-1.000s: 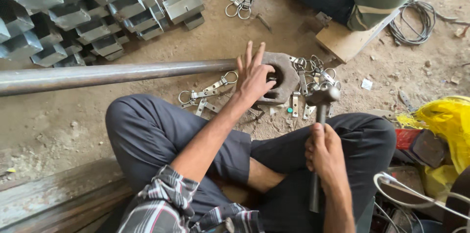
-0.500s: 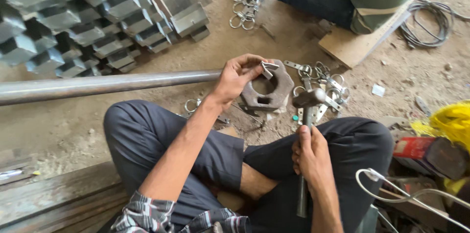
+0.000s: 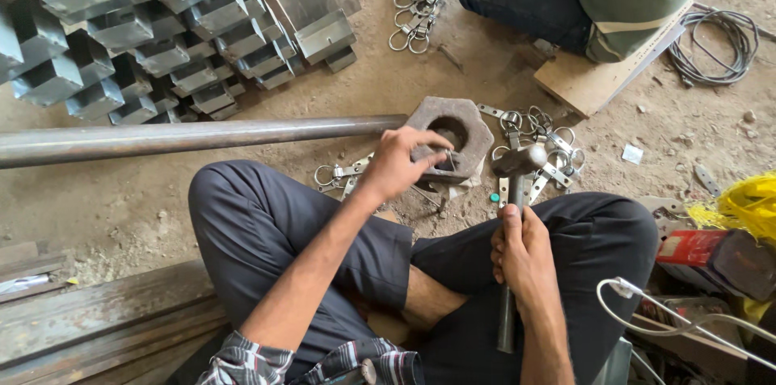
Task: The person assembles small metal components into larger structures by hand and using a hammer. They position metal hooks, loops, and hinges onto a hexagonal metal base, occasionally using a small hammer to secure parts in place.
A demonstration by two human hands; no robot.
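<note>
Left hand (image 3: 398,165) is pressed on a rusty hexagonal iron block (image 3: 454,135); a steel hammer (image 3: 511,227) is gripped by the right hand (image 3: 521,251).

I am looking at a metal workshop floor: bare dusty ground (image 3: 242,199), stacked steel channel pieces (image 3: 153,29), a long steel pipe (image 3: 194,136), scattered ring clips (image 3: 541,138) (another worker sits opposite).

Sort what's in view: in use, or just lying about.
In use: left hand on the metal block, small clip, right hand holding the hammer.
Lying about: long pipe, stacked brackets, cable coil, loose clips.
</note>
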